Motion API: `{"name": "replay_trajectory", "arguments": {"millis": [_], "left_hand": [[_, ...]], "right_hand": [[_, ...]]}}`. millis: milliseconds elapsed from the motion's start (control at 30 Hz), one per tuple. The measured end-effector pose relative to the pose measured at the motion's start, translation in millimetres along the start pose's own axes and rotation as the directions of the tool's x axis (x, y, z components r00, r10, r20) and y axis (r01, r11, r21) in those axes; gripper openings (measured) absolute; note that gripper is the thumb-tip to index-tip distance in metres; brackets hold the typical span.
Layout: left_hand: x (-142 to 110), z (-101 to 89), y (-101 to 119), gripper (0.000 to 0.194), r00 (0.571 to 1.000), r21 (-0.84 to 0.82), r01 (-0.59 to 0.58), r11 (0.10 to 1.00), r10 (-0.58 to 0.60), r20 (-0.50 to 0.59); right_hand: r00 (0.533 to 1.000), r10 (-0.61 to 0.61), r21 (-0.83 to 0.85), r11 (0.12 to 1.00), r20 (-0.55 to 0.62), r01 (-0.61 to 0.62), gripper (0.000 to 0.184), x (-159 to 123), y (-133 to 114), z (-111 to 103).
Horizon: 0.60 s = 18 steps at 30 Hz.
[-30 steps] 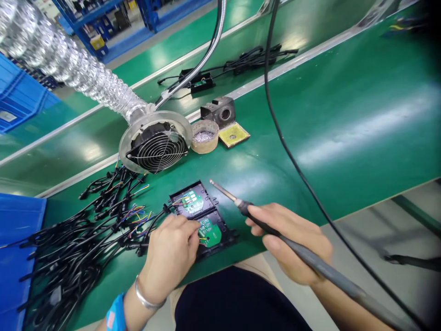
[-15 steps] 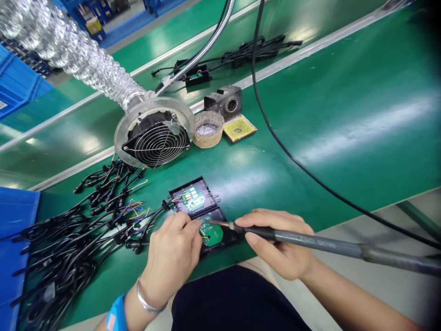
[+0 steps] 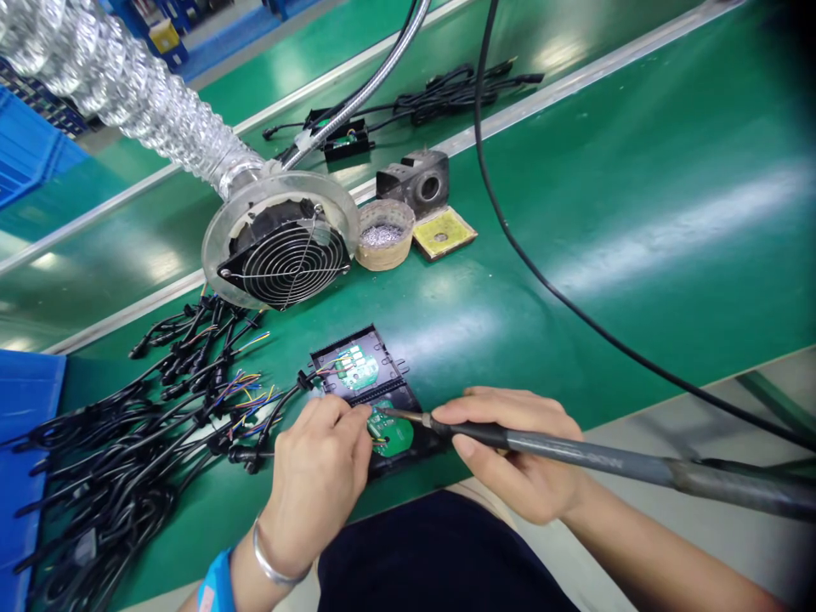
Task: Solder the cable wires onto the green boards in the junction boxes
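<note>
My right hand is closed around the grey handle of a soldering iron, whose tip points left onto a green circuit board. That board sits in the near half of a black plastic housing. At the board's left edge my left hand is closed in a pinch; what its fingertips hold is hidden, though short wires show just beside them. A second circuit board, with thin coloured wires joined to it, lies in the housing's far half. A black cable enters the housing from the left.
Many black cables with bare coloured ends lie at the left, beside a blue bin. A fume extractor fan hangs over the bench. Behind are a tub of metal shavings, a yellow sponge and an iron holder.
Both hands and the iron stay almost in the same place, with the tip still at the near board. The view has shifted slightly.
</note>
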<state>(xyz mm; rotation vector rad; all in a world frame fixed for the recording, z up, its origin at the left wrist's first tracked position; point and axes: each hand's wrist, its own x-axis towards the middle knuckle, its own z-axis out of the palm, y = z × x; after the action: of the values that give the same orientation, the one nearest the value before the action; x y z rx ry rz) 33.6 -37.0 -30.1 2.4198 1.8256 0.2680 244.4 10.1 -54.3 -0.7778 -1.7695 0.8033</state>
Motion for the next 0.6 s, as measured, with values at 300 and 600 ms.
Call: {"name": "replay_trajectory", "arguments": {"millis": [300, 600], "left_hand": [[2, -2.7, 3, 0.024, 0.997, 0.047, 0.013, 0.999, -0.017, 0.073], [2, -3.6, 6, 0.025, 0.996, 0.033, 0.046, 0.998, -0.048, 0.070]], "right_hand": [[0.995, -0.103, 0.002, 0.995, 0.014, 0.103, 0.030, -9, 1, 5], [0.990, -0.110, 0.015, 0.994, -0.094, 0.112, 0.038, -20, -2, 1]]}}
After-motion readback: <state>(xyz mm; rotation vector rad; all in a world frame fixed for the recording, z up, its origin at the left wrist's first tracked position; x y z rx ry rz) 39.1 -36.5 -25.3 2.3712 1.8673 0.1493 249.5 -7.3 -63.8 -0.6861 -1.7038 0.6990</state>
